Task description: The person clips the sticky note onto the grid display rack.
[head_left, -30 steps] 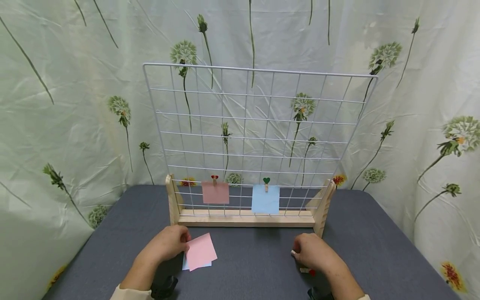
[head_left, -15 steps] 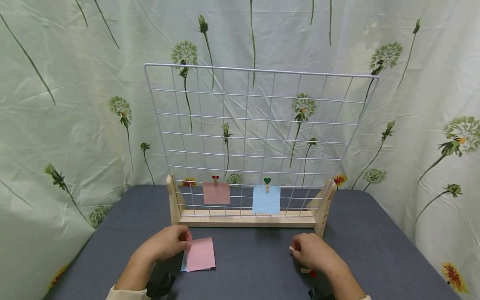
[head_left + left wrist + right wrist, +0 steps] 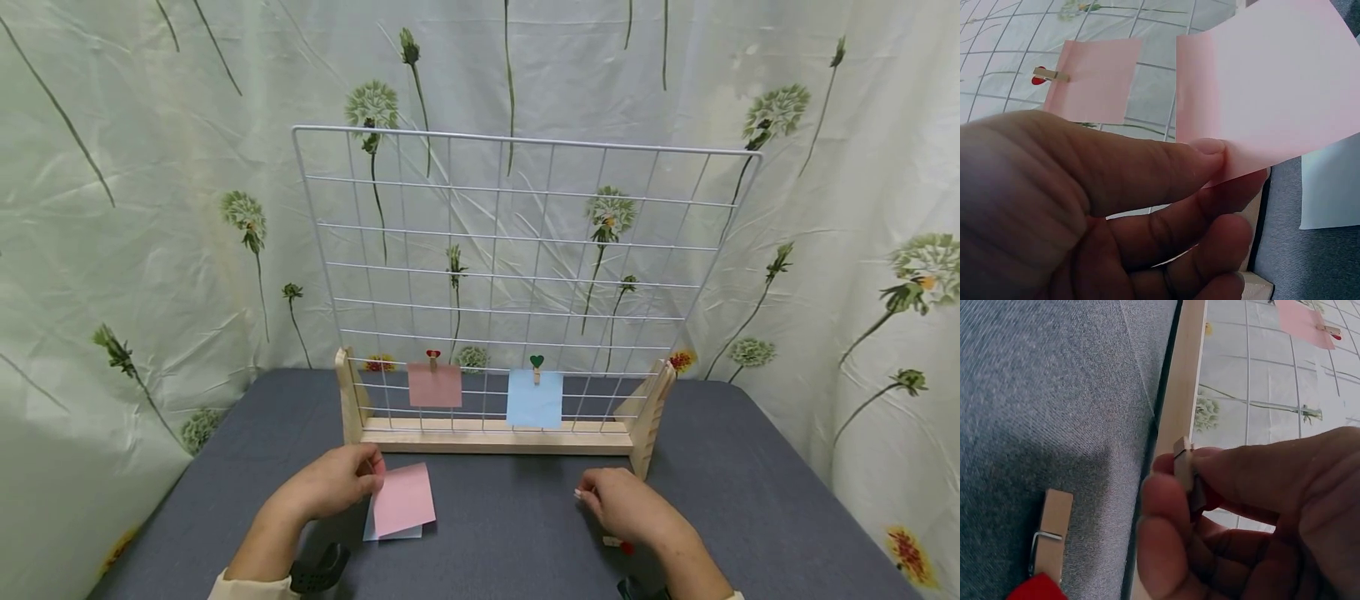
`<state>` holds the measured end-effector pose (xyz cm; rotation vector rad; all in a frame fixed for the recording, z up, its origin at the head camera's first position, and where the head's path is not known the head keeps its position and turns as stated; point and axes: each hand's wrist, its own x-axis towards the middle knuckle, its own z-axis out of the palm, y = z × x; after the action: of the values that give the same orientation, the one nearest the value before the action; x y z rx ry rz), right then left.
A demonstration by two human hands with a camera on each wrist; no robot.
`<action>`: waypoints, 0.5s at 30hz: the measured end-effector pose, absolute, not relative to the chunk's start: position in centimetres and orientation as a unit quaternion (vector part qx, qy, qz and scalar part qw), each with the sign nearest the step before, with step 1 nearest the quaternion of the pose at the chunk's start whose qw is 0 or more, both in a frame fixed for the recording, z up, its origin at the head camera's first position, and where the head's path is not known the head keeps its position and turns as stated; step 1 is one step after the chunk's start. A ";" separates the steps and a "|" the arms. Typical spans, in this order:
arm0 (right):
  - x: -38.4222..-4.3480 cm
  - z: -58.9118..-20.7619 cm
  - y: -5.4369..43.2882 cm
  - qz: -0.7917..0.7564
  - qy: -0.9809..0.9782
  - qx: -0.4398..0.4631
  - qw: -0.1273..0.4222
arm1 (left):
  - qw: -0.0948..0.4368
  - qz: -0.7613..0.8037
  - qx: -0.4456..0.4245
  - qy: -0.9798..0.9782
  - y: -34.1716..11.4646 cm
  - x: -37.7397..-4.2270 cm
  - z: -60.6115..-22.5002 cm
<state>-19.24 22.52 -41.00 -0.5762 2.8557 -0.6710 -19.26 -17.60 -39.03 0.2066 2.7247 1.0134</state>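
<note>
My left hand [image 3: 333,483] pinches a pink sticky note [image 3: 405,500] at its corner between thumb and fingers. The left wrist view shows that same pink note [image 3: 1272,81] raised, its edge lightly bent. Below it on the table lies a light blue note [image 3: 1332,187], partly covered. In the right wrist view my right hand [image 3: 1241,506] pinches a small wooden clothespin [image 3: 1183,464] with some red showing behind it. A second clothespin [image 3: 1054,534], with a red ornament, lies on the table beside that hand.
A white wire grid [image 3: 495,192] stands in a wooden base [image 3: 495,442] at the back. Clipped to it are a pink note [image 3: 435,386], by a red-heart clothespin, and a blue note [image 3: 535,400], by a green-heart clothespin. A floral curtain [image 3: 150,275] hangs behind.
The pink note in my left hand has tilted about and lifted slightly off the blue one. My right hand has shifted slightly left with its clothespin.
</note>
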 end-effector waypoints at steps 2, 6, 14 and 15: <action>-19.3 -41.0 22.5 -0.227 0.950 -0.198 0.075 | 0.111 0.343 0.067 0.930 -17.5 -19.3 -39.0; -19.3 -40.9 22.4 -0.240 0.946 -0.211 0.052 | 0.100 0.340 0.073 0.932 -17.5 -19.3 -39.0; -19.2 -40.6 21.9 -0.264 0.942 -0.207 -0.008 | 0.055 0.351 0.113 0.928 -17.7 -19.4 -38.7; -19.2 -40.5 21.8 -0.269 0.941 -0.204 -0.010 | 0.050 0.354 0.117 0.927 -17.7 -19.4 -38.7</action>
<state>-19.15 21.85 -40.47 -0.6441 2.9756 -0.8489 -19.36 -17.68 -38.68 0.3551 2.8217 1.0763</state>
